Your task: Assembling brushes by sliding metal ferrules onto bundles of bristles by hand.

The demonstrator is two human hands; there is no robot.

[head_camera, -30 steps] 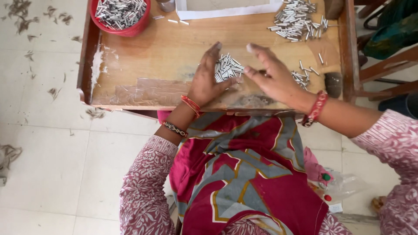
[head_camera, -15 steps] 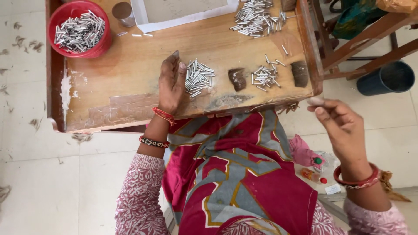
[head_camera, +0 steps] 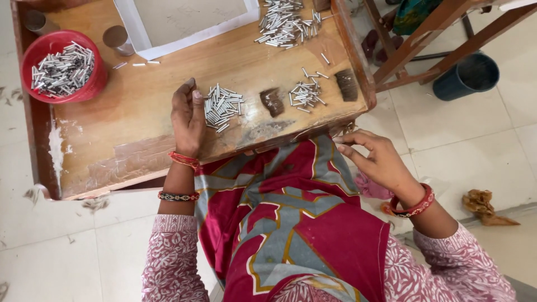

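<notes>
My left hand (head_camera: pixel 187 120) rests edge-on on the wooden table (head_camera: pixel 140 134), fingers straight and together, pressed against the left side of a small pile of short silver metal tubes (head_camera: pixel 222 106). It grips nothing. My right hand (head_camera: pixel 380 162) hovers off the table's front right corner, above my red patterned lap. Its thumb and forefinger are drawn close together; whether they pinch anything is too small to see. Another small pile of tubes (head_camera: pixel 306 94) lies between two dark brown pads (head_camera: pixel 272 102).
A red bowl (head_camera: pixel 98 84) full of tubes stands at the table's left. A bigger heap of tubes (head_camera: pixel 285 22) and a white-framed board (head_camera: pixel 140 42) lie at the back, beside two small cylinders (head_camera: pixel 116 38). A dark bucket (head_camera: pixel 467 75) and wooden furniture legs (head_camera: pixel 425 45) stand to the right.
My right hand left the tubes, swung out right over the floor, and has come back toward the table corner. My left hand stayed beside its pile.
</notes>
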